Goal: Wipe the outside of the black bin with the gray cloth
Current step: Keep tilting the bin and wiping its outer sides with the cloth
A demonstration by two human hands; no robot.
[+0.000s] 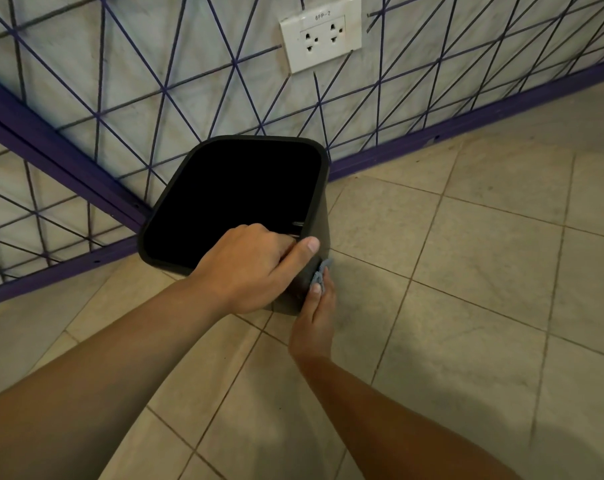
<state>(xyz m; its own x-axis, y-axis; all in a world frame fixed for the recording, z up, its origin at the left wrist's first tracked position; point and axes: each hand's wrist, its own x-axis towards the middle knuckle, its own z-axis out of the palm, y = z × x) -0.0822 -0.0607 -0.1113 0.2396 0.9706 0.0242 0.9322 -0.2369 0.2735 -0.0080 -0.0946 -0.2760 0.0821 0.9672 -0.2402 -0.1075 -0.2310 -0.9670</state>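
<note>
My left hand is closed over the near rim of the black bin, the fingers hooked inside the opening and the thumb lying along the outside of the corner. My right hand is lower, its fingers pinched on the gray cloth and pressing it flat against the outer wall just under that corner. Only a small bunched part of the cloth shows between the fingers and the bin.

The bin stands on the tiled floor, in the corner where two patterned walls meet, and it seems tilted toward me, the mouth open and dark. A white socket plate is on the wall above it.

I judge the bin to be light, hollow plastic with thin walls that give a little, so it will slide or tip if I push with the cloth alone. The rim is the stiffest place, and holding it there lets me turn the bin to reach the sides facing the walls. The surface looks smooth, maybe slippery. The cloth is soft and folds easily, so I should spread it wider under the palm.
</note>
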